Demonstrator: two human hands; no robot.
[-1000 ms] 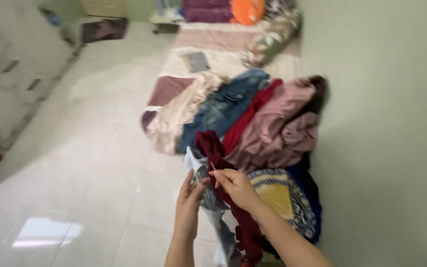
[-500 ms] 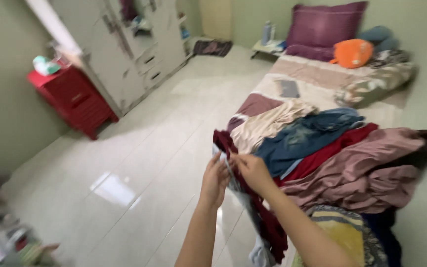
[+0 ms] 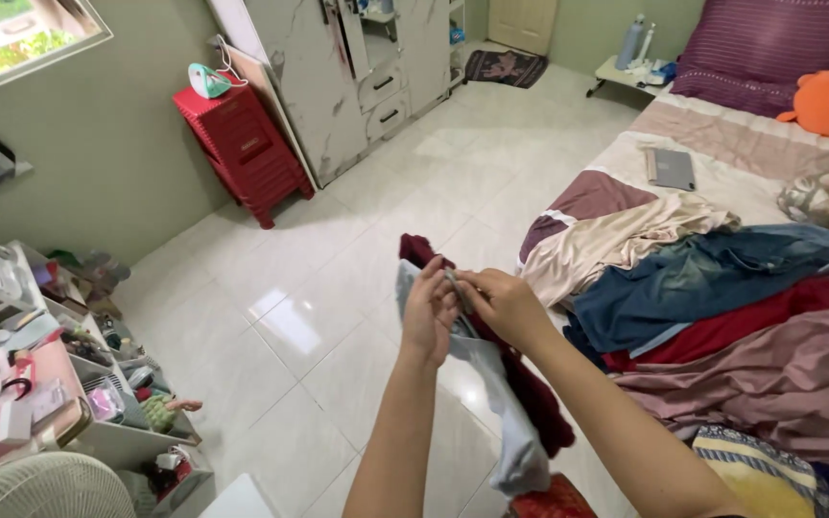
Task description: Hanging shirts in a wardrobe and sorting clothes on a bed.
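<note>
Two hands meet at the centre: the left hand (image 3: 431, 309) and right hand (image 3: 504, 305) both pinch the top of a pale blue garment (image 3: 491, 393), fingers closed on it, with a maroon cloth (image 3: 530, 388) hanging just behind. The clothes pile (image 3: 722, 307) lies at three o'clock. Such a narrow pinch risks the fabric slipping onto the tiled floor (image 3: 338, 240).

- Glossy pale floor tiles (image 3: 271, 288) reflect daylight.
- A window (image 3: 21, 29) sits in the grey-green wall (image 3: 98, 163).
- A red plastic drawer unit (image 3: 247, 153) stands beside a marbled wardrobe (image 3: 338, 77).
- A low bed (image 3: 722, 153) lies at right.
</note>
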